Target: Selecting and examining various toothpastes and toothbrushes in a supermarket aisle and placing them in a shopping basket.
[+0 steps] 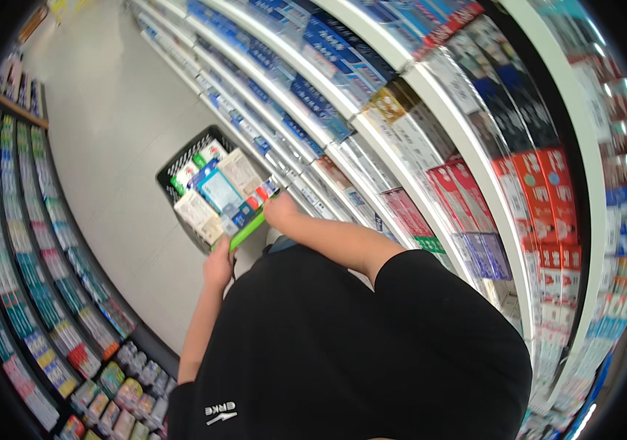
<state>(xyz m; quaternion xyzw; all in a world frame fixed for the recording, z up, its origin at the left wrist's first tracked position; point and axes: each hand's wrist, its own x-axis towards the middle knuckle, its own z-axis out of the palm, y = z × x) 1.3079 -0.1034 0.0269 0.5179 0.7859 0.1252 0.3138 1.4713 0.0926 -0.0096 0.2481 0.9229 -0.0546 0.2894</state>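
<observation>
A black plastic shopping basket [186,151] with perforated sides is held out in front of me. My left hand [218,267] is closed around the left end of its bright green handle [247,233]. At the other end of that bar, my right hand [280,210] grips too. Inside lies a blue-and-white package [220,190], with a beige pack [238,171] to its right and another beige pack [198,213] to its left. White-and-green packages [186,175] lie at the far side. A small red-and-white item [261,193] is close to my right fingers.
Tall shelves [341,148] of boxed goods, many like toothpaste cartons, rise close on my right. On the left runs a lower shelf unit [33,231] with packaged goods. Between them a pale tiled floor [115,143] stretches ahead. Small colourful packs [126,390] fill the lower left.
</observation>
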